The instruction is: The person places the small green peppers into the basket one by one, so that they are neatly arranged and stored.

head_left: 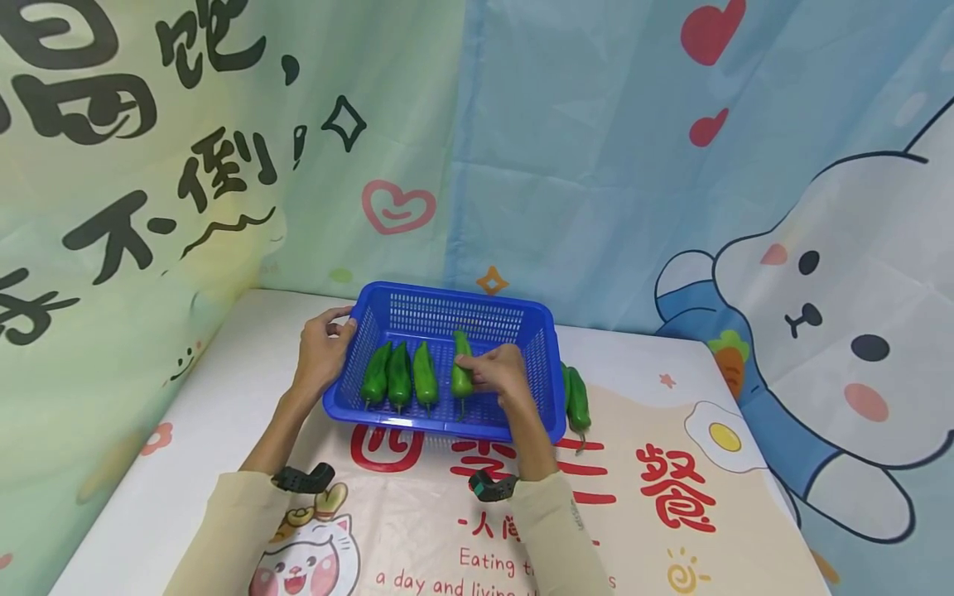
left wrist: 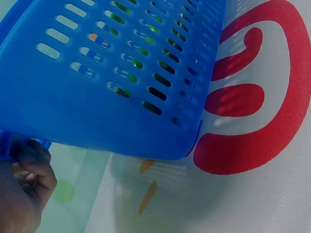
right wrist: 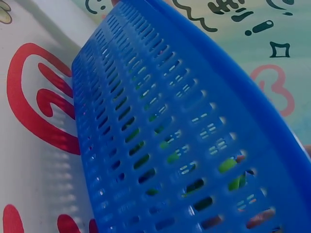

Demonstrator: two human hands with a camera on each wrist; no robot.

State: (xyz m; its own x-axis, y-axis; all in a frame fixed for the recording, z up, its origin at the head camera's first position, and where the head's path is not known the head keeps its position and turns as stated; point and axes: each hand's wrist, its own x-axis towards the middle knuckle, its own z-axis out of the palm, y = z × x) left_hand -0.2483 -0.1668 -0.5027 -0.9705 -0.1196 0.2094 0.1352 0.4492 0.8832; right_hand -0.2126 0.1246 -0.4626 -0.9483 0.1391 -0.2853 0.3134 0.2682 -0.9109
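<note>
A blue plastic basket [head_left: 447,429] with slotted walls stands on the printed table mat. Inside it, three green peppers lie side by side on the left, one of them a lighter pepper [head_left: 425,374]. My right hand [head_left: 501,370] reaches into the basket and pinches another green pepper [head_left: 462,379], its stem toward me. With my left hand [head_left: 322,352] I grip the basket's left rim; the left wrist view shows curled fingers [left wrist: 41,167] at that rim. In the right wrist view the basket wall [right wrist: 160,121] hides most of the right hand.
To the right of the basket, against its side, lie more green peppers [head_left: 577,399] on the table. The mat [head_left: 641,538] bears red lettering and cartoons. A printed curtain [head_left: 581,207] hangs behind the table and along its left side.
</note>
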